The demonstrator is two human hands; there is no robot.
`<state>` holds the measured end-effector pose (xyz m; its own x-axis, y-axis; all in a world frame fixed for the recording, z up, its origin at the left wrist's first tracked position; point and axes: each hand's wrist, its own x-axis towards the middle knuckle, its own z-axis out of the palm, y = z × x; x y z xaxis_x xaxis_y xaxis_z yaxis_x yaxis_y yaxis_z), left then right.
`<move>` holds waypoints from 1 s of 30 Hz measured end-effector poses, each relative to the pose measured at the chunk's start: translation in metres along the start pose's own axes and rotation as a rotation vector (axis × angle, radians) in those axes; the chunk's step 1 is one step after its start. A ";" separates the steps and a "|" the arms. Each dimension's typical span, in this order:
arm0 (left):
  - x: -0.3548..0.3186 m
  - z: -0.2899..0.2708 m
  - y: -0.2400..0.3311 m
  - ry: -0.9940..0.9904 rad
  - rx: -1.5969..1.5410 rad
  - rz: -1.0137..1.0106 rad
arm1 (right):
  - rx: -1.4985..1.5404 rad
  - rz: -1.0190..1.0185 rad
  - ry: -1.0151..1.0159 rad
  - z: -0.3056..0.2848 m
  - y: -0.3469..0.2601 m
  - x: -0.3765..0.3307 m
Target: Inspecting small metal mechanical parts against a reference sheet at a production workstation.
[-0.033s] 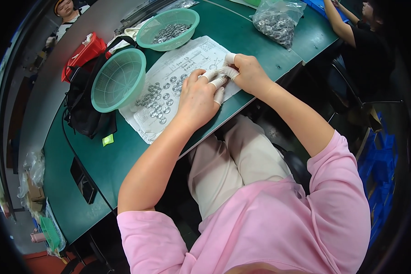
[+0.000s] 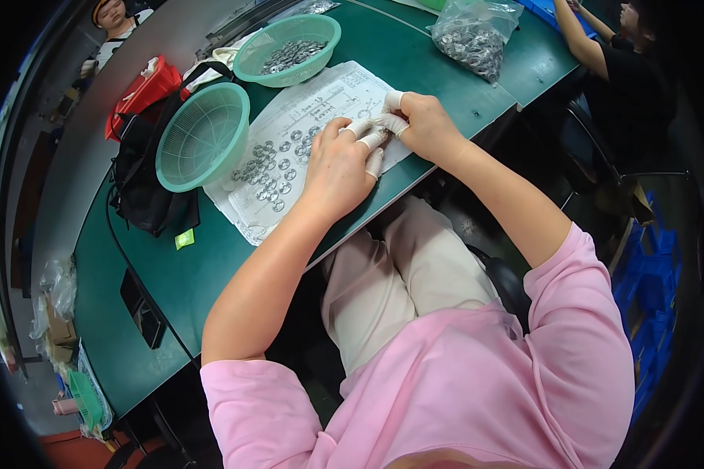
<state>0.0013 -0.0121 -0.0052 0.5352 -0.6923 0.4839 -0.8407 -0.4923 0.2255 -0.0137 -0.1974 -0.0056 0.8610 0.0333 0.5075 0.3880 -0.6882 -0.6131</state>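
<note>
White finger covers sit on several fingers of both hands, which meet over a printed paper sheet (image 2: pixel 278 211). My left hand (image 2: pixel 338 168) is closed, its fingers bent in toward the right hand's fingertips. Pinched together, the fingers of my right hand (image 2: pixel 426 129) press close to the left ones. Whatever lies between the fingertips is too small and covered to make out. Left of my left hand, many small round metal parts with holes (image 2: pixel 272 184) are spread on the paper, some apart and some in a heap. My left hand partly covers the nearest ones.
A green basket of metal parts (image 2: pixel 289 56) stands beyond the paper; another green basket (image 2: pixel 203 139) stands left. A clear bag of parts (image 2: pixel 477 43) lies far right. Also on the green table (image 2: pixel 160 270) are a black bag (image 2: pixel 145 176), a red bin (image 2: pixel 142 90) and a phone (image 2: pixel 143 311). Two people are nearby.
</note>
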 end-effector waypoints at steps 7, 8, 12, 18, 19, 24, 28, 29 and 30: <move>0.003 -0.005 -0.001 0.045 -0.016 0.020 | -0.069 -0.061 0.076 0.004 -0.001 0.004; 0.002 -0.005 -0.003 0.076 -0.037 -0.009 | 0.036 0.048 0.052 0.002 -0.001 0.004; 0.001 -0.006 -0.007 0.177 -0.072 -0.105 | 0.466 0.368 0.040 -0.008 -0.010 0.004; 0.000 -0.009 -0.007 0.200 -0.050 -0.174 | 1.801 0.799 0.116 -0.012 -0.018 0.003; 0.001 -0.009 -0.007 0.205 -0.060 -0.186 | 1.787 0.812 0.109 -0.011 -0.018 0.002; 0.001 -0.008 -0.009 0.214 -0.052 -0.185 | 2.101 0.920 0.103 -0.007 -0.030 -0.005; 0.001 -0.007 -0.009 0.204 -0.048 -0.179 | 2.143 0.917 0.157 -0.006 -0.035 -0.006; 0.001 -0.007 -0.009 0.201 -0.050 -0.179 | 2.143 0.921 0.165 -0.007 -0.036 -0.006; 0.001 -0.007 -0.008 0.199 -0.050 -0.178 | 2.143 0.924 0.173 -0.007 -0.036 -0.007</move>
<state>0.0082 -0.0052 -0.0008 0.6524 -0.4776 0.5884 -0.7405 -0.5668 0.3611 -0.0357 -0.1782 0.0170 0.9642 0.1559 -0.2146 -0.1791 0.9794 -0.0929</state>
